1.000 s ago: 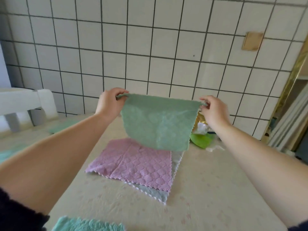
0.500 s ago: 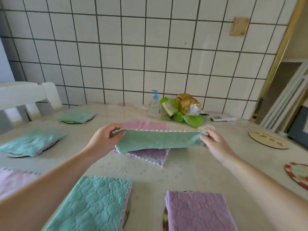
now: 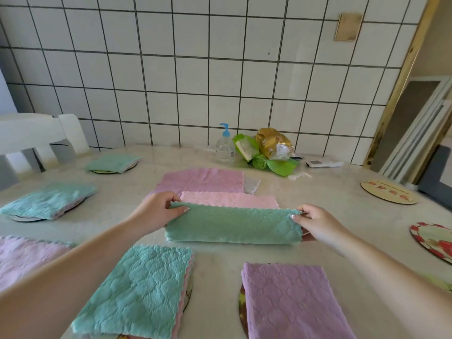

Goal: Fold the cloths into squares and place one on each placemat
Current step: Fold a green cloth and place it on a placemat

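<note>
A green cloth with a pink underside (image 3: 232, 225) lies on the table, its near half folded over. My left hand (image 3: 156, 212) pinches its far left corner and my right hand (image 3: 318, 222) pinches its far right corner. Behind it lies a flat stack with a purple cloth (image 3: 203, 179) on top. Folded cloths cover several placemats: teal ones (image 3: 139, 289) (image 3: 49, 199) (image 3: 112, 162), a purple one (image 3: 291, 302) and a pink one (image 3: 27, 258). Two round placemats (image 3: 389, 192) (image 3: 433, 241) at the right are bare.
At the back by the tiled wall stand a pump bottle (image 3: 224, 148), green and gold bags (image 3: 266, 150) and a white remote (image 3: 322, 163). A white chair (image 3: 36, 135) stands at the left. A doorway is at the right.
The green cloth, held up by its top corners a second ago, has come down onto the table and is folded in half. The view has tilted down.
</note>
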Action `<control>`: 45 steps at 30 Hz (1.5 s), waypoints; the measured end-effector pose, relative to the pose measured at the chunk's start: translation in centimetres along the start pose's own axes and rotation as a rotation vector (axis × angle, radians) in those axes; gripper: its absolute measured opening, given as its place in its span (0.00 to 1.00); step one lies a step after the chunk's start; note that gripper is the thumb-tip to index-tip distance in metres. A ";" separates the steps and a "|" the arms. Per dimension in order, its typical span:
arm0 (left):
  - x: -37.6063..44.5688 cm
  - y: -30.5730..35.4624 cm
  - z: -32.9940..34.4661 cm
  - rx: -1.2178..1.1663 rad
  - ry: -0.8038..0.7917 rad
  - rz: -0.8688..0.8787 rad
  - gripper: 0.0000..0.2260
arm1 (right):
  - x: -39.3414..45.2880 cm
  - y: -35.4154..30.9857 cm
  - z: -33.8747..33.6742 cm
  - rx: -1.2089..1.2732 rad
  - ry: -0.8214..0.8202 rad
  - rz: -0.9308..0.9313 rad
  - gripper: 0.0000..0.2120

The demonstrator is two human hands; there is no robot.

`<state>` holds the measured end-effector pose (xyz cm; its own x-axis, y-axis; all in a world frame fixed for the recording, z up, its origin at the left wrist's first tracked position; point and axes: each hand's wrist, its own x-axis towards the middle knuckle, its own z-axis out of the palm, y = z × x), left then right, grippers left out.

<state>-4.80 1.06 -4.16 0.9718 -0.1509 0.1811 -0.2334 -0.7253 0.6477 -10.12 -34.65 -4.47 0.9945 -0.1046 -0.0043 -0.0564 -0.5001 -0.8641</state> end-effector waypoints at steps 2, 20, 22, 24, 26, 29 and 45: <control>1.2 -0.3 0.5 0.032 0.051 -0.028 0.10 | 1.5 0.1 0.2 -0.012 0.030 0.000 0.04; 12.1 -3.5 3.6 0.132 0.095 -0.151 0.12 | 14.8 2.0 2.7 -0.215 0.152 0.062 0.12; 12.5 -3.7 3.8 0.143 0.094 -0.153 0.12 | 15.2 2.2 2.8 -0.249 0.154 0.072 0.13; 12.8 -3.7 4.0 0.144 0.089 -0.157 0.12 | 15.4 2.3 2.7 -0.253 0.161 0.074 0.12; 12.8 -3.7 4.3 0.159 0.088 -0.163 0.11 | 15.6 2.5 2.8 -0.253 0.163 0.074 0.11; 12.7 -3.2 4.5 0.182 0.051 -0.170 0.09 | 15.7 2.4 3.0 -0.233 0.174 0.081 0.04; 7.8 3.1 10.9 0.571 -0.209 0.143 0.23 | 10.7 -2.1 12.7 -0.868 -0.169 -0.234 0.27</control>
<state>2.41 -9.68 -8.88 0.9317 -0.3595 0.0511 -0.3631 -0.9241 0.1192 1.74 -23.80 -9.15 0.9846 0.1744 -0.0095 0.1702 -0.9704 -0.1710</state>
